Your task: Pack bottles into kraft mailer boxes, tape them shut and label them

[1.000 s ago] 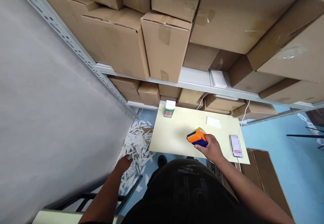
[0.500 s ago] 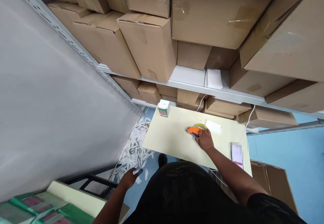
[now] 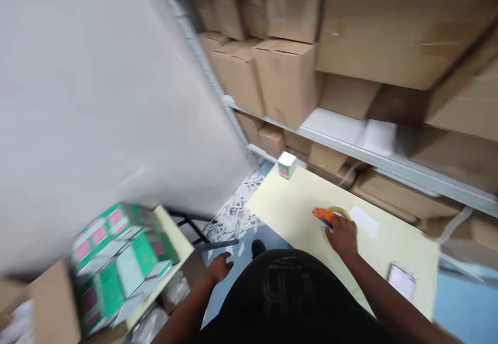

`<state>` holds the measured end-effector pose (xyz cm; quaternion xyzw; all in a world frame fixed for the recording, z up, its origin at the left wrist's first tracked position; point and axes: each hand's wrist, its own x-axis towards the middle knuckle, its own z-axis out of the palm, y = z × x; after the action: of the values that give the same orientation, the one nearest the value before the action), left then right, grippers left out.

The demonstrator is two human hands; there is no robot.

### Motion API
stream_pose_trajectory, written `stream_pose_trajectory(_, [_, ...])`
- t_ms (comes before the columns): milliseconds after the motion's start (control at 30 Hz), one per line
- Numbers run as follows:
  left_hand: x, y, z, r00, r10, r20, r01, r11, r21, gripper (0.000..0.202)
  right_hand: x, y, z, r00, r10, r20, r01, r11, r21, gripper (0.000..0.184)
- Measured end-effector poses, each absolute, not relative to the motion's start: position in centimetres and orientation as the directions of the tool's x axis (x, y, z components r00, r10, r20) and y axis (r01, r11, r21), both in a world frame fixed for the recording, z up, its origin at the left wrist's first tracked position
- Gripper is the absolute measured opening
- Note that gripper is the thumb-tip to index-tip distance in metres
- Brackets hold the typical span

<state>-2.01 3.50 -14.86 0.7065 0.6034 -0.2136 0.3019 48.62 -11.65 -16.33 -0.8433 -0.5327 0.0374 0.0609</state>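
My right hand grips an orange tape dispenser with a yellow roll of tape, which rests on the cream tabletop. Just beyond it lies a flat white box or card. My left hand hangs low over the floor, fingers loosely apart, and I see nothing in it. At the far left corner of the tabletop stands a small white and green box. A phone lies near the right end.
Left of me, green and pink boxes are stacked on a second cream surface. White paper strips litter the floor by the wall. Shelves hold cardboard boxes behind the table. An open carton is at the lower left.
My view has swung left, bringing more of the green boxes into sight. A white scrap at my left hand is no longer seen there. My right hand stays on the tape dispenser.
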Motion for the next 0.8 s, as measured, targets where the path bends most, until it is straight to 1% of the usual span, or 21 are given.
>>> stream_pose_trajectory(33, [-2.1, 2.5, -14.3, 0.225, 0.74, -0.634, 0.968, -0.094, 0.233, 0.049, 48.6, -12.1, -16.2, 0.41, 0.912, 0.022, 0.905, -0.403, -0.137, 0.032])
stream_pose_trajectory(67, [-2.2, 1.7, -13.9, 0.235, 0.753, -0.615, 0.96, -0.082, 0.267, 0.047, 48.6, -12.4, -16.1, 0.381, 0.924, 0.035, 0.919, -0.374, -0.126, 0.034])
stream_pose_trajectory(167, [-3.3, 0.3, -13.1, 0.185, 0.793, -0.58, 0.957, -0.013, 0.288, 0.043, 48.3, -12.2, -16.4, 0.323, 0.945, 0.042, 0.943, -0.318, -0.1, 0.046])
stream_pose_trajectory(267, [-5.1, -0.3, -12.9, 0.165, 0.809, -0.565, 0.958, 0.006, 0.288, 0.045, 46.9, -11.2, -16.2, 0.284, 0.959, 0.024, 0.953, -0.279, -0.122, 0.055])
stream_pose_trajectory(333, [-6.2, -0.5, -12.7, 0.167, 0.826, -0.539, 0.949, 0.014, 0.316, 0.046, 45.2, -10.2, -15.6, 0.254, 0.967, 0.018, 0.957, -0.248, -0.151, 0.057])
stream_pose_trajectory(467, [-8.4, -0.3, -11.3, 0.179, 0.878, -0.444, 0.918, 0.013, 0.395, 0.047, 41.1, -6.9, -14.3, 0.184, 0.983, -0.009, 0.95, -0.18, -0.256, 0.058])
stream_pose_trajectory(600, [-11.3, 0.3, -8.5, 0.159, 0.948, -0.277, 0.876, -0.006, 0.483, 0.043, 36.4, -2.9, -13.6, 0.086, 0.992, -0.09, 0.907, -0.115, -0.406, 0.054])
stream_pose_trajectory(700, [-14.2, 0.7, -6.1, 0.132, 0.979, -0.156, 0.857, -0.034, 0.515, 0.039, 32.9, -0.4, -13.6, 0.022, 0.991, -0.134, 0.865, -0.086, -0.494, 0.054])
stream_pose_trajectory(800, [-17.7, 0.9, -4.1, 0.104, 0.992, -0.065, 0.85, -0.055, 0.524, 0.036, 29.5, 1.4, -14.1, -0.041, 0.989, -0.143, 0.839, -0.044, -0.543, 0.054])
